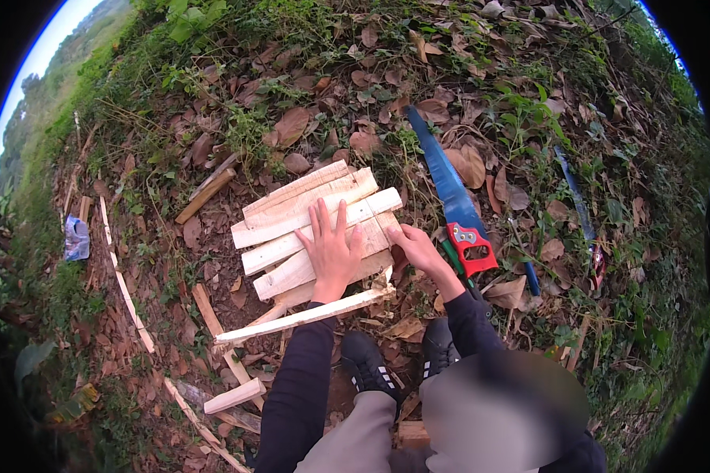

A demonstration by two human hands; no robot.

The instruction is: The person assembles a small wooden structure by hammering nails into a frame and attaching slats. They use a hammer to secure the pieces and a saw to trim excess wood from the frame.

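Several pale, rough-sawn wooden slats (280,229) lie side by side in a slanted panel on the leafy ground before me. My left hand (330,254) rests flat on the middle slats with its fingers spread. At the panel's right end, a short wooden crosspiece (385,223) lies across the slats. My right hand (420,251) has its fingers drawn together at that crosspiece's edge; its grip is partly hidden. A long narrow wooden strip (315,314) lies at the near side of the panel, passing over my left wrist area.
Right of the panel lies a handsaw (452,189) with a blue blade and red handle, beside a green handle (453,256). Farther right are a blue-handled tool (532,277) and a long blade (576,197). Wood offcuts (235,396) and a plastic bag (76,238) lie left.
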